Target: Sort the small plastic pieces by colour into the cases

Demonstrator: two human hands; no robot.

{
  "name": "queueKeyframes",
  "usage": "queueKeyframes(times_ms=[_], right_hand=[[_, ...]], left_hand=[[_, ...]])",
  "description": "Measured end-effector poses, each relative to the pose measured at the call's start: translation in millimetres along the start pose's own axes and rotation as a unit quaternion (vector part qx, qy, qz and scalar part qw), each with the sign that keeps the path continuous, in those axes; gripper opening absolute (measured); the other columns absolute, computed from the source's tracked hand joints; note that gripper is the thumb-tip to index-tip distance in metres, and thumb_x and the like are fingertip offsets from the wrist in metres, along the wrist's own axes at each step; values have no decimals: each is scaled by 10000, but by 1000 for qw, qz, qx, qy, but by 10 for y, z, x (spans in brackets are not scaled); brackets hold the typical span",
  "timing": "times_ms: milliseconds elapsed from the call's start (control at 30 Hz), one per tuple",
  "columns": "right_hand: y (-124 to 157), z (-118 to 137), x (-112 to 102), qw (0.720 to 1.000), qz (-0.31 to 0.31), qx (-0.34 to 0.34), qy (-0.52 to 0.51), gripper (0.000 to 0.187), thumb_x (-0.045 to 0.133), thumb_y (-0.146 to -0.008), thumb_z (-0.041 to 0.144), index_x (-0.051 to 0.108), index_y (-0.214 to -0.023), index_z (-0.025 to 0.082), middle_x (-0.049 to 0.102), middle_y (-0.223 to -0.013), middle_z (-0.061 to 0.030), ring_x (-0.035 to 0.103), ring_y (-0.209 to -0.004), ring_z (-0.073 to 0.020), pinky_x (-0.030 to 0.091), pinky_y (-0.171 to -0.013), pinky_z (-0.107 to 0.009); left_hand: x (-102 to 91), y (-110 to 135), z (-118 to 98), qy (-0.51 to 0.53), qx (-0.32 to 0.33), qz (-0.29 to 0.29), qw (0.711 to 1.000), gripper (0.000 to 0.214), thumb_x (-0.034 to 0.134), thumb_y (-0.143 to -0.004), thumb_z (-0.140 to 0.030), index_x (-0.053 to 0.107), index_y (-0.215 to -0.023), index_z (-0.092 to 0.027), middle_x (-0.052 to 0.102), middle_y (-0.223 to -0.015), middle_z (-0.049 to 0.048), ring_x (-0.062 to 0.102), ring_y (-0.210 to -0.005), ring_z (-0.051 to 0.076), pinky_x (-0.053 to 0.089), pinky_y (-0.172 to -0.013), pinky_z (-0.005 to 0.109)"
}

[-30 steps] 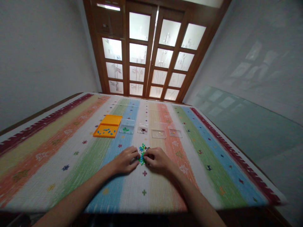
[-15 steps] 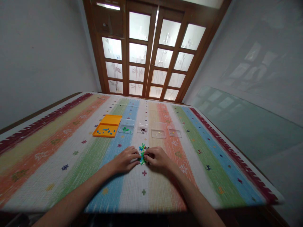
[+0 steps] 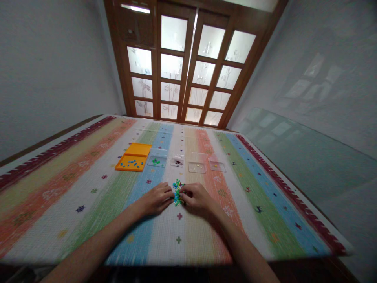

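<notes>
Domestic interior, indicated by a striped, motif-patterned tablecloth (image 3: 179, 230) and wooden doors (image 3: 184, 80) with plant-decorated glass panes (image 3: 203, 73).

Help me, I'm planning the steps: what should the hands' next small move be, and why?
Perhaps the right hand, at the mixed pile, should pick out a green one: green and blue lie jumbled there, while the clear box beside the orange case holds green pieces.
</notes>
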State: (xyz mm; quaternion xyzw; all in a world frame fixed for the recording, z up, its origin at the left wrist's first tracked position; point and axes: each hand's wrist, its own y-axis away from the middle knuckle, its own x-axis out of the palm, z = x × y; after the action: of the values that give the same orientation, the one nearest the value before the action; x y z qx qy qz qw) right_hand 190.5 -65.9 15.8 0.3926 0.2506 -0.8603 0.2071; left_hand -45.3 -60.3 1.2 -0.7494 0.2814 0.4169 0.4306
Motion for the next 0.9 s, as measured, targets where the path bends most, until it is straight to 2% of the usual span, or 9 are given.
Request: queueKeyframes(times_ms=[167,367,533,633,800,900], right_hand=[[2,14,-10,1000,-5,2,-1,158,622,-854,133,777,-846,164,723,-712,-29,582,-611,-121,388,-626,-226],[4,5,-21,1000,-3,2,-9,155,624,-856,152,778,-854,171,726,-713,-29,594,-613,-124,396,-619,-225],[7,-6,-23,1000,-5,-3,-5,152,623,-865,158,775,-861,168,729,-725,-32,597,-619,-122,399,-629,-228],[6,-21,-18,1000,-4,-2,-4,148,623,-860,147,769,-850,172,729,-729,-32,599,-619,-120,407,-633,-229],[0,-43,-3,1000,8,-14,-1,151,616,-854,132,753,-810,177,718,-718,-23,590,-616,-117,407,-635,-228],[0,-41,-2,1000,4,-18,0,148,619,-859,138,752,-805,175,719,-722,-25,594,-623,-118,404,-640,-226]], left_hand=[[-8,-2,-6,13,2,-7,1000,130,513,-992,-168,640,-1012,-191,657,-930,53,570,-883,198,472,-854,351],[-43,1,-45,45,-33,-8,998,116,527,-977,-173,642,-987,-183,646,-984,72,577,-925,198,485,-853,333],[-147,-13,-5,82,-56,-28,995,107,547,-956,-200,653,-971,-186,657,-1000,70,607,-964,197,500,-869,322],[-274,-28,191,72,-93,-71,990,119,545,-948,-222,659,-952,-189,678,-943,53,624,-914,191,508,-856,321],[-486,-81,718,14,-189,-162,968,163,577,-927,-288,697,-972,-187,711,-885,40,636,-785,180,526,-799,321],[-538,-155,990,-25,-235,-174,956,184,591,-910,-286,728,-983,-187,732,-900,56,648,-794,198,531,-824,344]])
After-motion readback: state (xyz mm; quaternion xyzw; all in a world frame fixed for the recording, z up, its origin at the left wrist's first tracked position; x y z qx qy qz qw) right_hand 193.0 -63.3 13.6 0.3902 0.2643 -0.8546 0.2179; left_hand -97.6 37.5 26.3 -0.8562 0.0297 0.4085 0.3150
